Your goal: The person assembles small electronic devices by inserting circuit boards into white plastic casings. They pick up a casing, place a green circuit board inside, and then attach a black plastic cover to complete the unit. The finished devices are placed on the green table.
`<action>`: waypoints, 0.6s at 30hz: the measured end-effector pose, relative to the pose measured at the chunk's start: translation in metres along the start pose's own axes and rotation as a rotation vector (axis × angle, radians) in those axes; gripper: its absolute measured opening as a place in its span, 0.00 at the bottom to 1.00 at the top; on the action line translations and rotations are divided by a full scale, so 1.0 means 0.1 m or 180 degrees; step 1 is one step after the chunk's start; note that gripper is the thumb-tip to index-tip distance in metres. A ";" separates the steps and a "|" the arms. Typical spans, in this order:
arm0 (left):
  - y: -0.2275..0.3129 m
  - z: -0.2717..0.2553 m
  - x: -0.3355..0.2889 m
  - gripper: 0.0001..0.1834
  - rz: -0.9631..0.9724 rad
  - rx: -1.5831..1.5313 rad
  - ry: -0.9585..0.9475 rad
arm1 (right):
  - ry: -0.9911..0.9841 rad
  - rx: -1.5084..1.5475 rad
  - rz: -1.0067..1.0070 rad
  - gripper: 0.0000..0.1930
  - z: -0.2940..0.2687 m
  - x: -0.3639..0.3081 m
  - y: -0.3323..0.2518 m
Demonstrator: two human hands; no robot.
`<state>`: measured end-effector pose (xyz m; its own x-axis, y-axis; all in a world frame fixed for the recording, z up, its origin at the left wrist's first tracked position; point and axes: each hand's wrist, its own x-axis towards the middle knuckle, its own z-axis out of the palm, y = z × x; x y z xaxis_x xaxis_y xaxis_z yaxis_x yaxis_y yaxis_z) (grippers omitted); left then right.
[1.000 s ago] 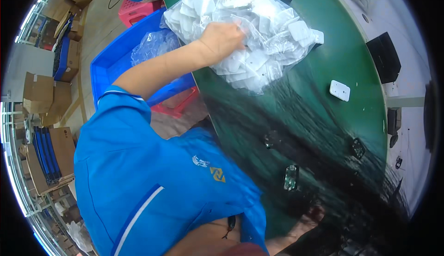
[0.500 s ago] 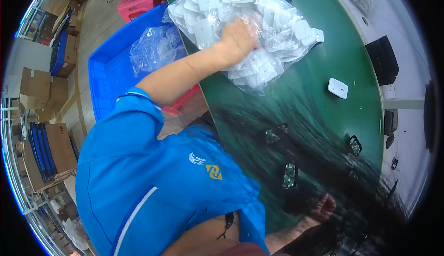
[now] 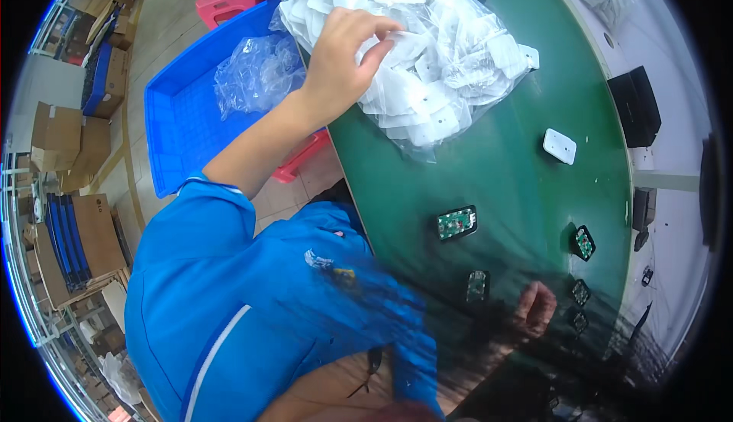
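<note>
My left hand [image 3: 347, 59] is over the near left side of a large clear bag [image 3: 435, 143] packed with white plastic covers. Its thumb and fingertips close on the edge of one white plastic cover [image 3: 406, 46]; the exact contact is partly hidden. Low on the right, behind dark hanging hair, my right hand [image 3: 536, 311] rests above the green table, fingers curved and apart with nothing visible in them. Near it lie a black casing with a circuit board [image 3: 478, 286], dimmed by the hair, and a similar board [image 3: 456, 223] in plain sight.
More boards in black casings, one of them standing on edge [image 3: 584, 243], sit along the table's right side. A white cover [image 3: 559, 146] lies apart from the bag. Left of the green table [image 3: 427, 185], a blue bin [image 3: 179, 101] holds crumpled clear plastic. A black box [image 3: 635, 105] stands beyond the right edge.
My left hand has drawn back leftward from the middle of the bag, with a white plastic cover at its fingertips. My right hand has moved slightly up. The hair has shifted, uncovering a board.
</note>
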<state>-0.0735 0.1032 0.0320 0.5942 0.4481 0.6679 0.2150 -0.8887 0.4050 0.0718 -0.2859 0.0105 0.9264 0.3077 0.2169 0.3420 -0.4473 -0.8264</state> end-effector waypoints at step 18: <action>1.40 0.65 -0.43 0.15 -0.2343 -0.4707 -0.3222 | -0.0596 0.1843 0.0343 0.05 0.60 0.06 -0.46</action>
<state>-0.0180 -0.0470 0.0196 0.9810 -0.0576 -0.1855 0.1920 0.4336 0.8804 0.0523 -0.2128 0.0191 0.8897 0.4520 0.0651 0.0586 0.0283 -0.9979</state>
